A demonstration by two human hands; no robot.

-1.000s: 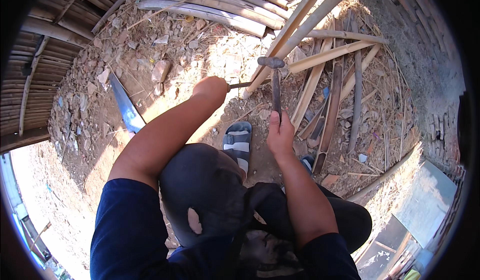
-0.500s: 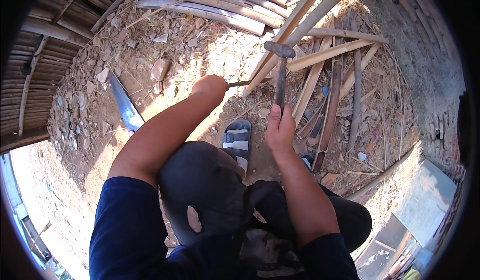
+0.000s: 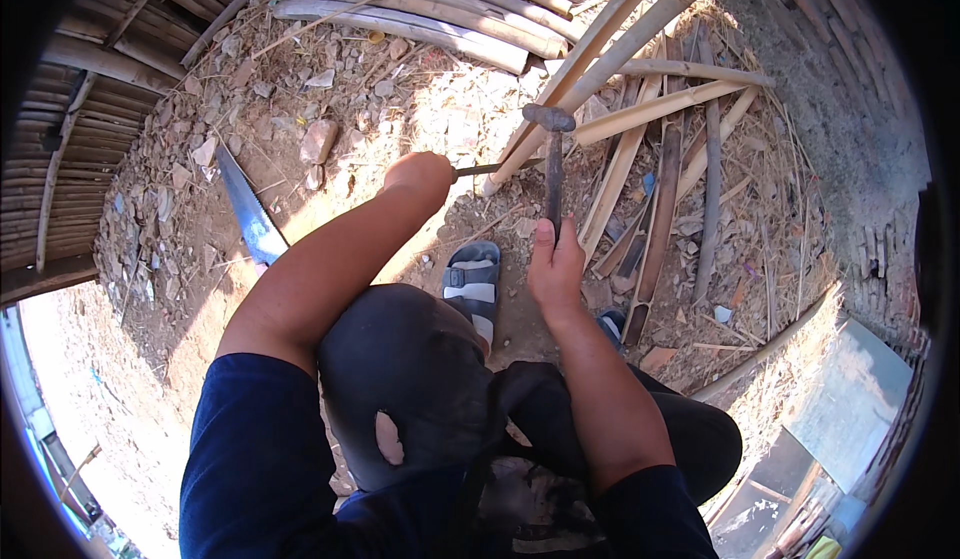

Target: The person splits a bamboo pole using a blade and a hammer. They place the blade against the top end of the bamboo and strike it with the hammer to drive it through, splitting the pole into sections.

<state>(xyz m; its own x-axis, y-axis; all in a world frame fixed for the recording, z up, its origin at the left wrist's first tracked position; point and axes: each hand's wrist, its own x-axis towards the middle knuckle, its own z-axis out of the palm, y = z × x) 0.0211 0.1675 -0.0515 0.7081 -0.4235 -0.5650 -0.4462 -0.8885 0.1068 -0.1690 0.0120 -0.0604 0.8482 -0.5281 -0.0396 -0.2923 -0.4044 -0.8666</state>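
My left hand (image 3: 420, 176) is closed around the handle end of a narrow dark metal blade (image 3: 480, 170). That blade lies across the lower end of a bamboo pole (image 3: 630, 41), which leans up toward the far right with a long split along it. In my right hand (image 3: 556, 267) is a hammer (image 3: 554, 174), held upright by its dark handle. Its head is next to the bamboo, above the blade; whether it touches the pole I cannot tell. The blade's tip shows just past the bamboo, near the hammer handle.
A handsaw (image 3: 248, 204) lies on the stony ground to the left. Several bamboo lengths (image 3: 420, 27) are stacked at the far side, and split strips (image 3: 650, 249) lie on the right beside a rough wall (image 3: 850, 119). My sandalled foot (image 3: 472, 284) is between my arms.
The hammer and my right hand have shifted slightly; the hammer head is a little lower and farther left. My left hand and the blade stay nearly in place against the bamboo.
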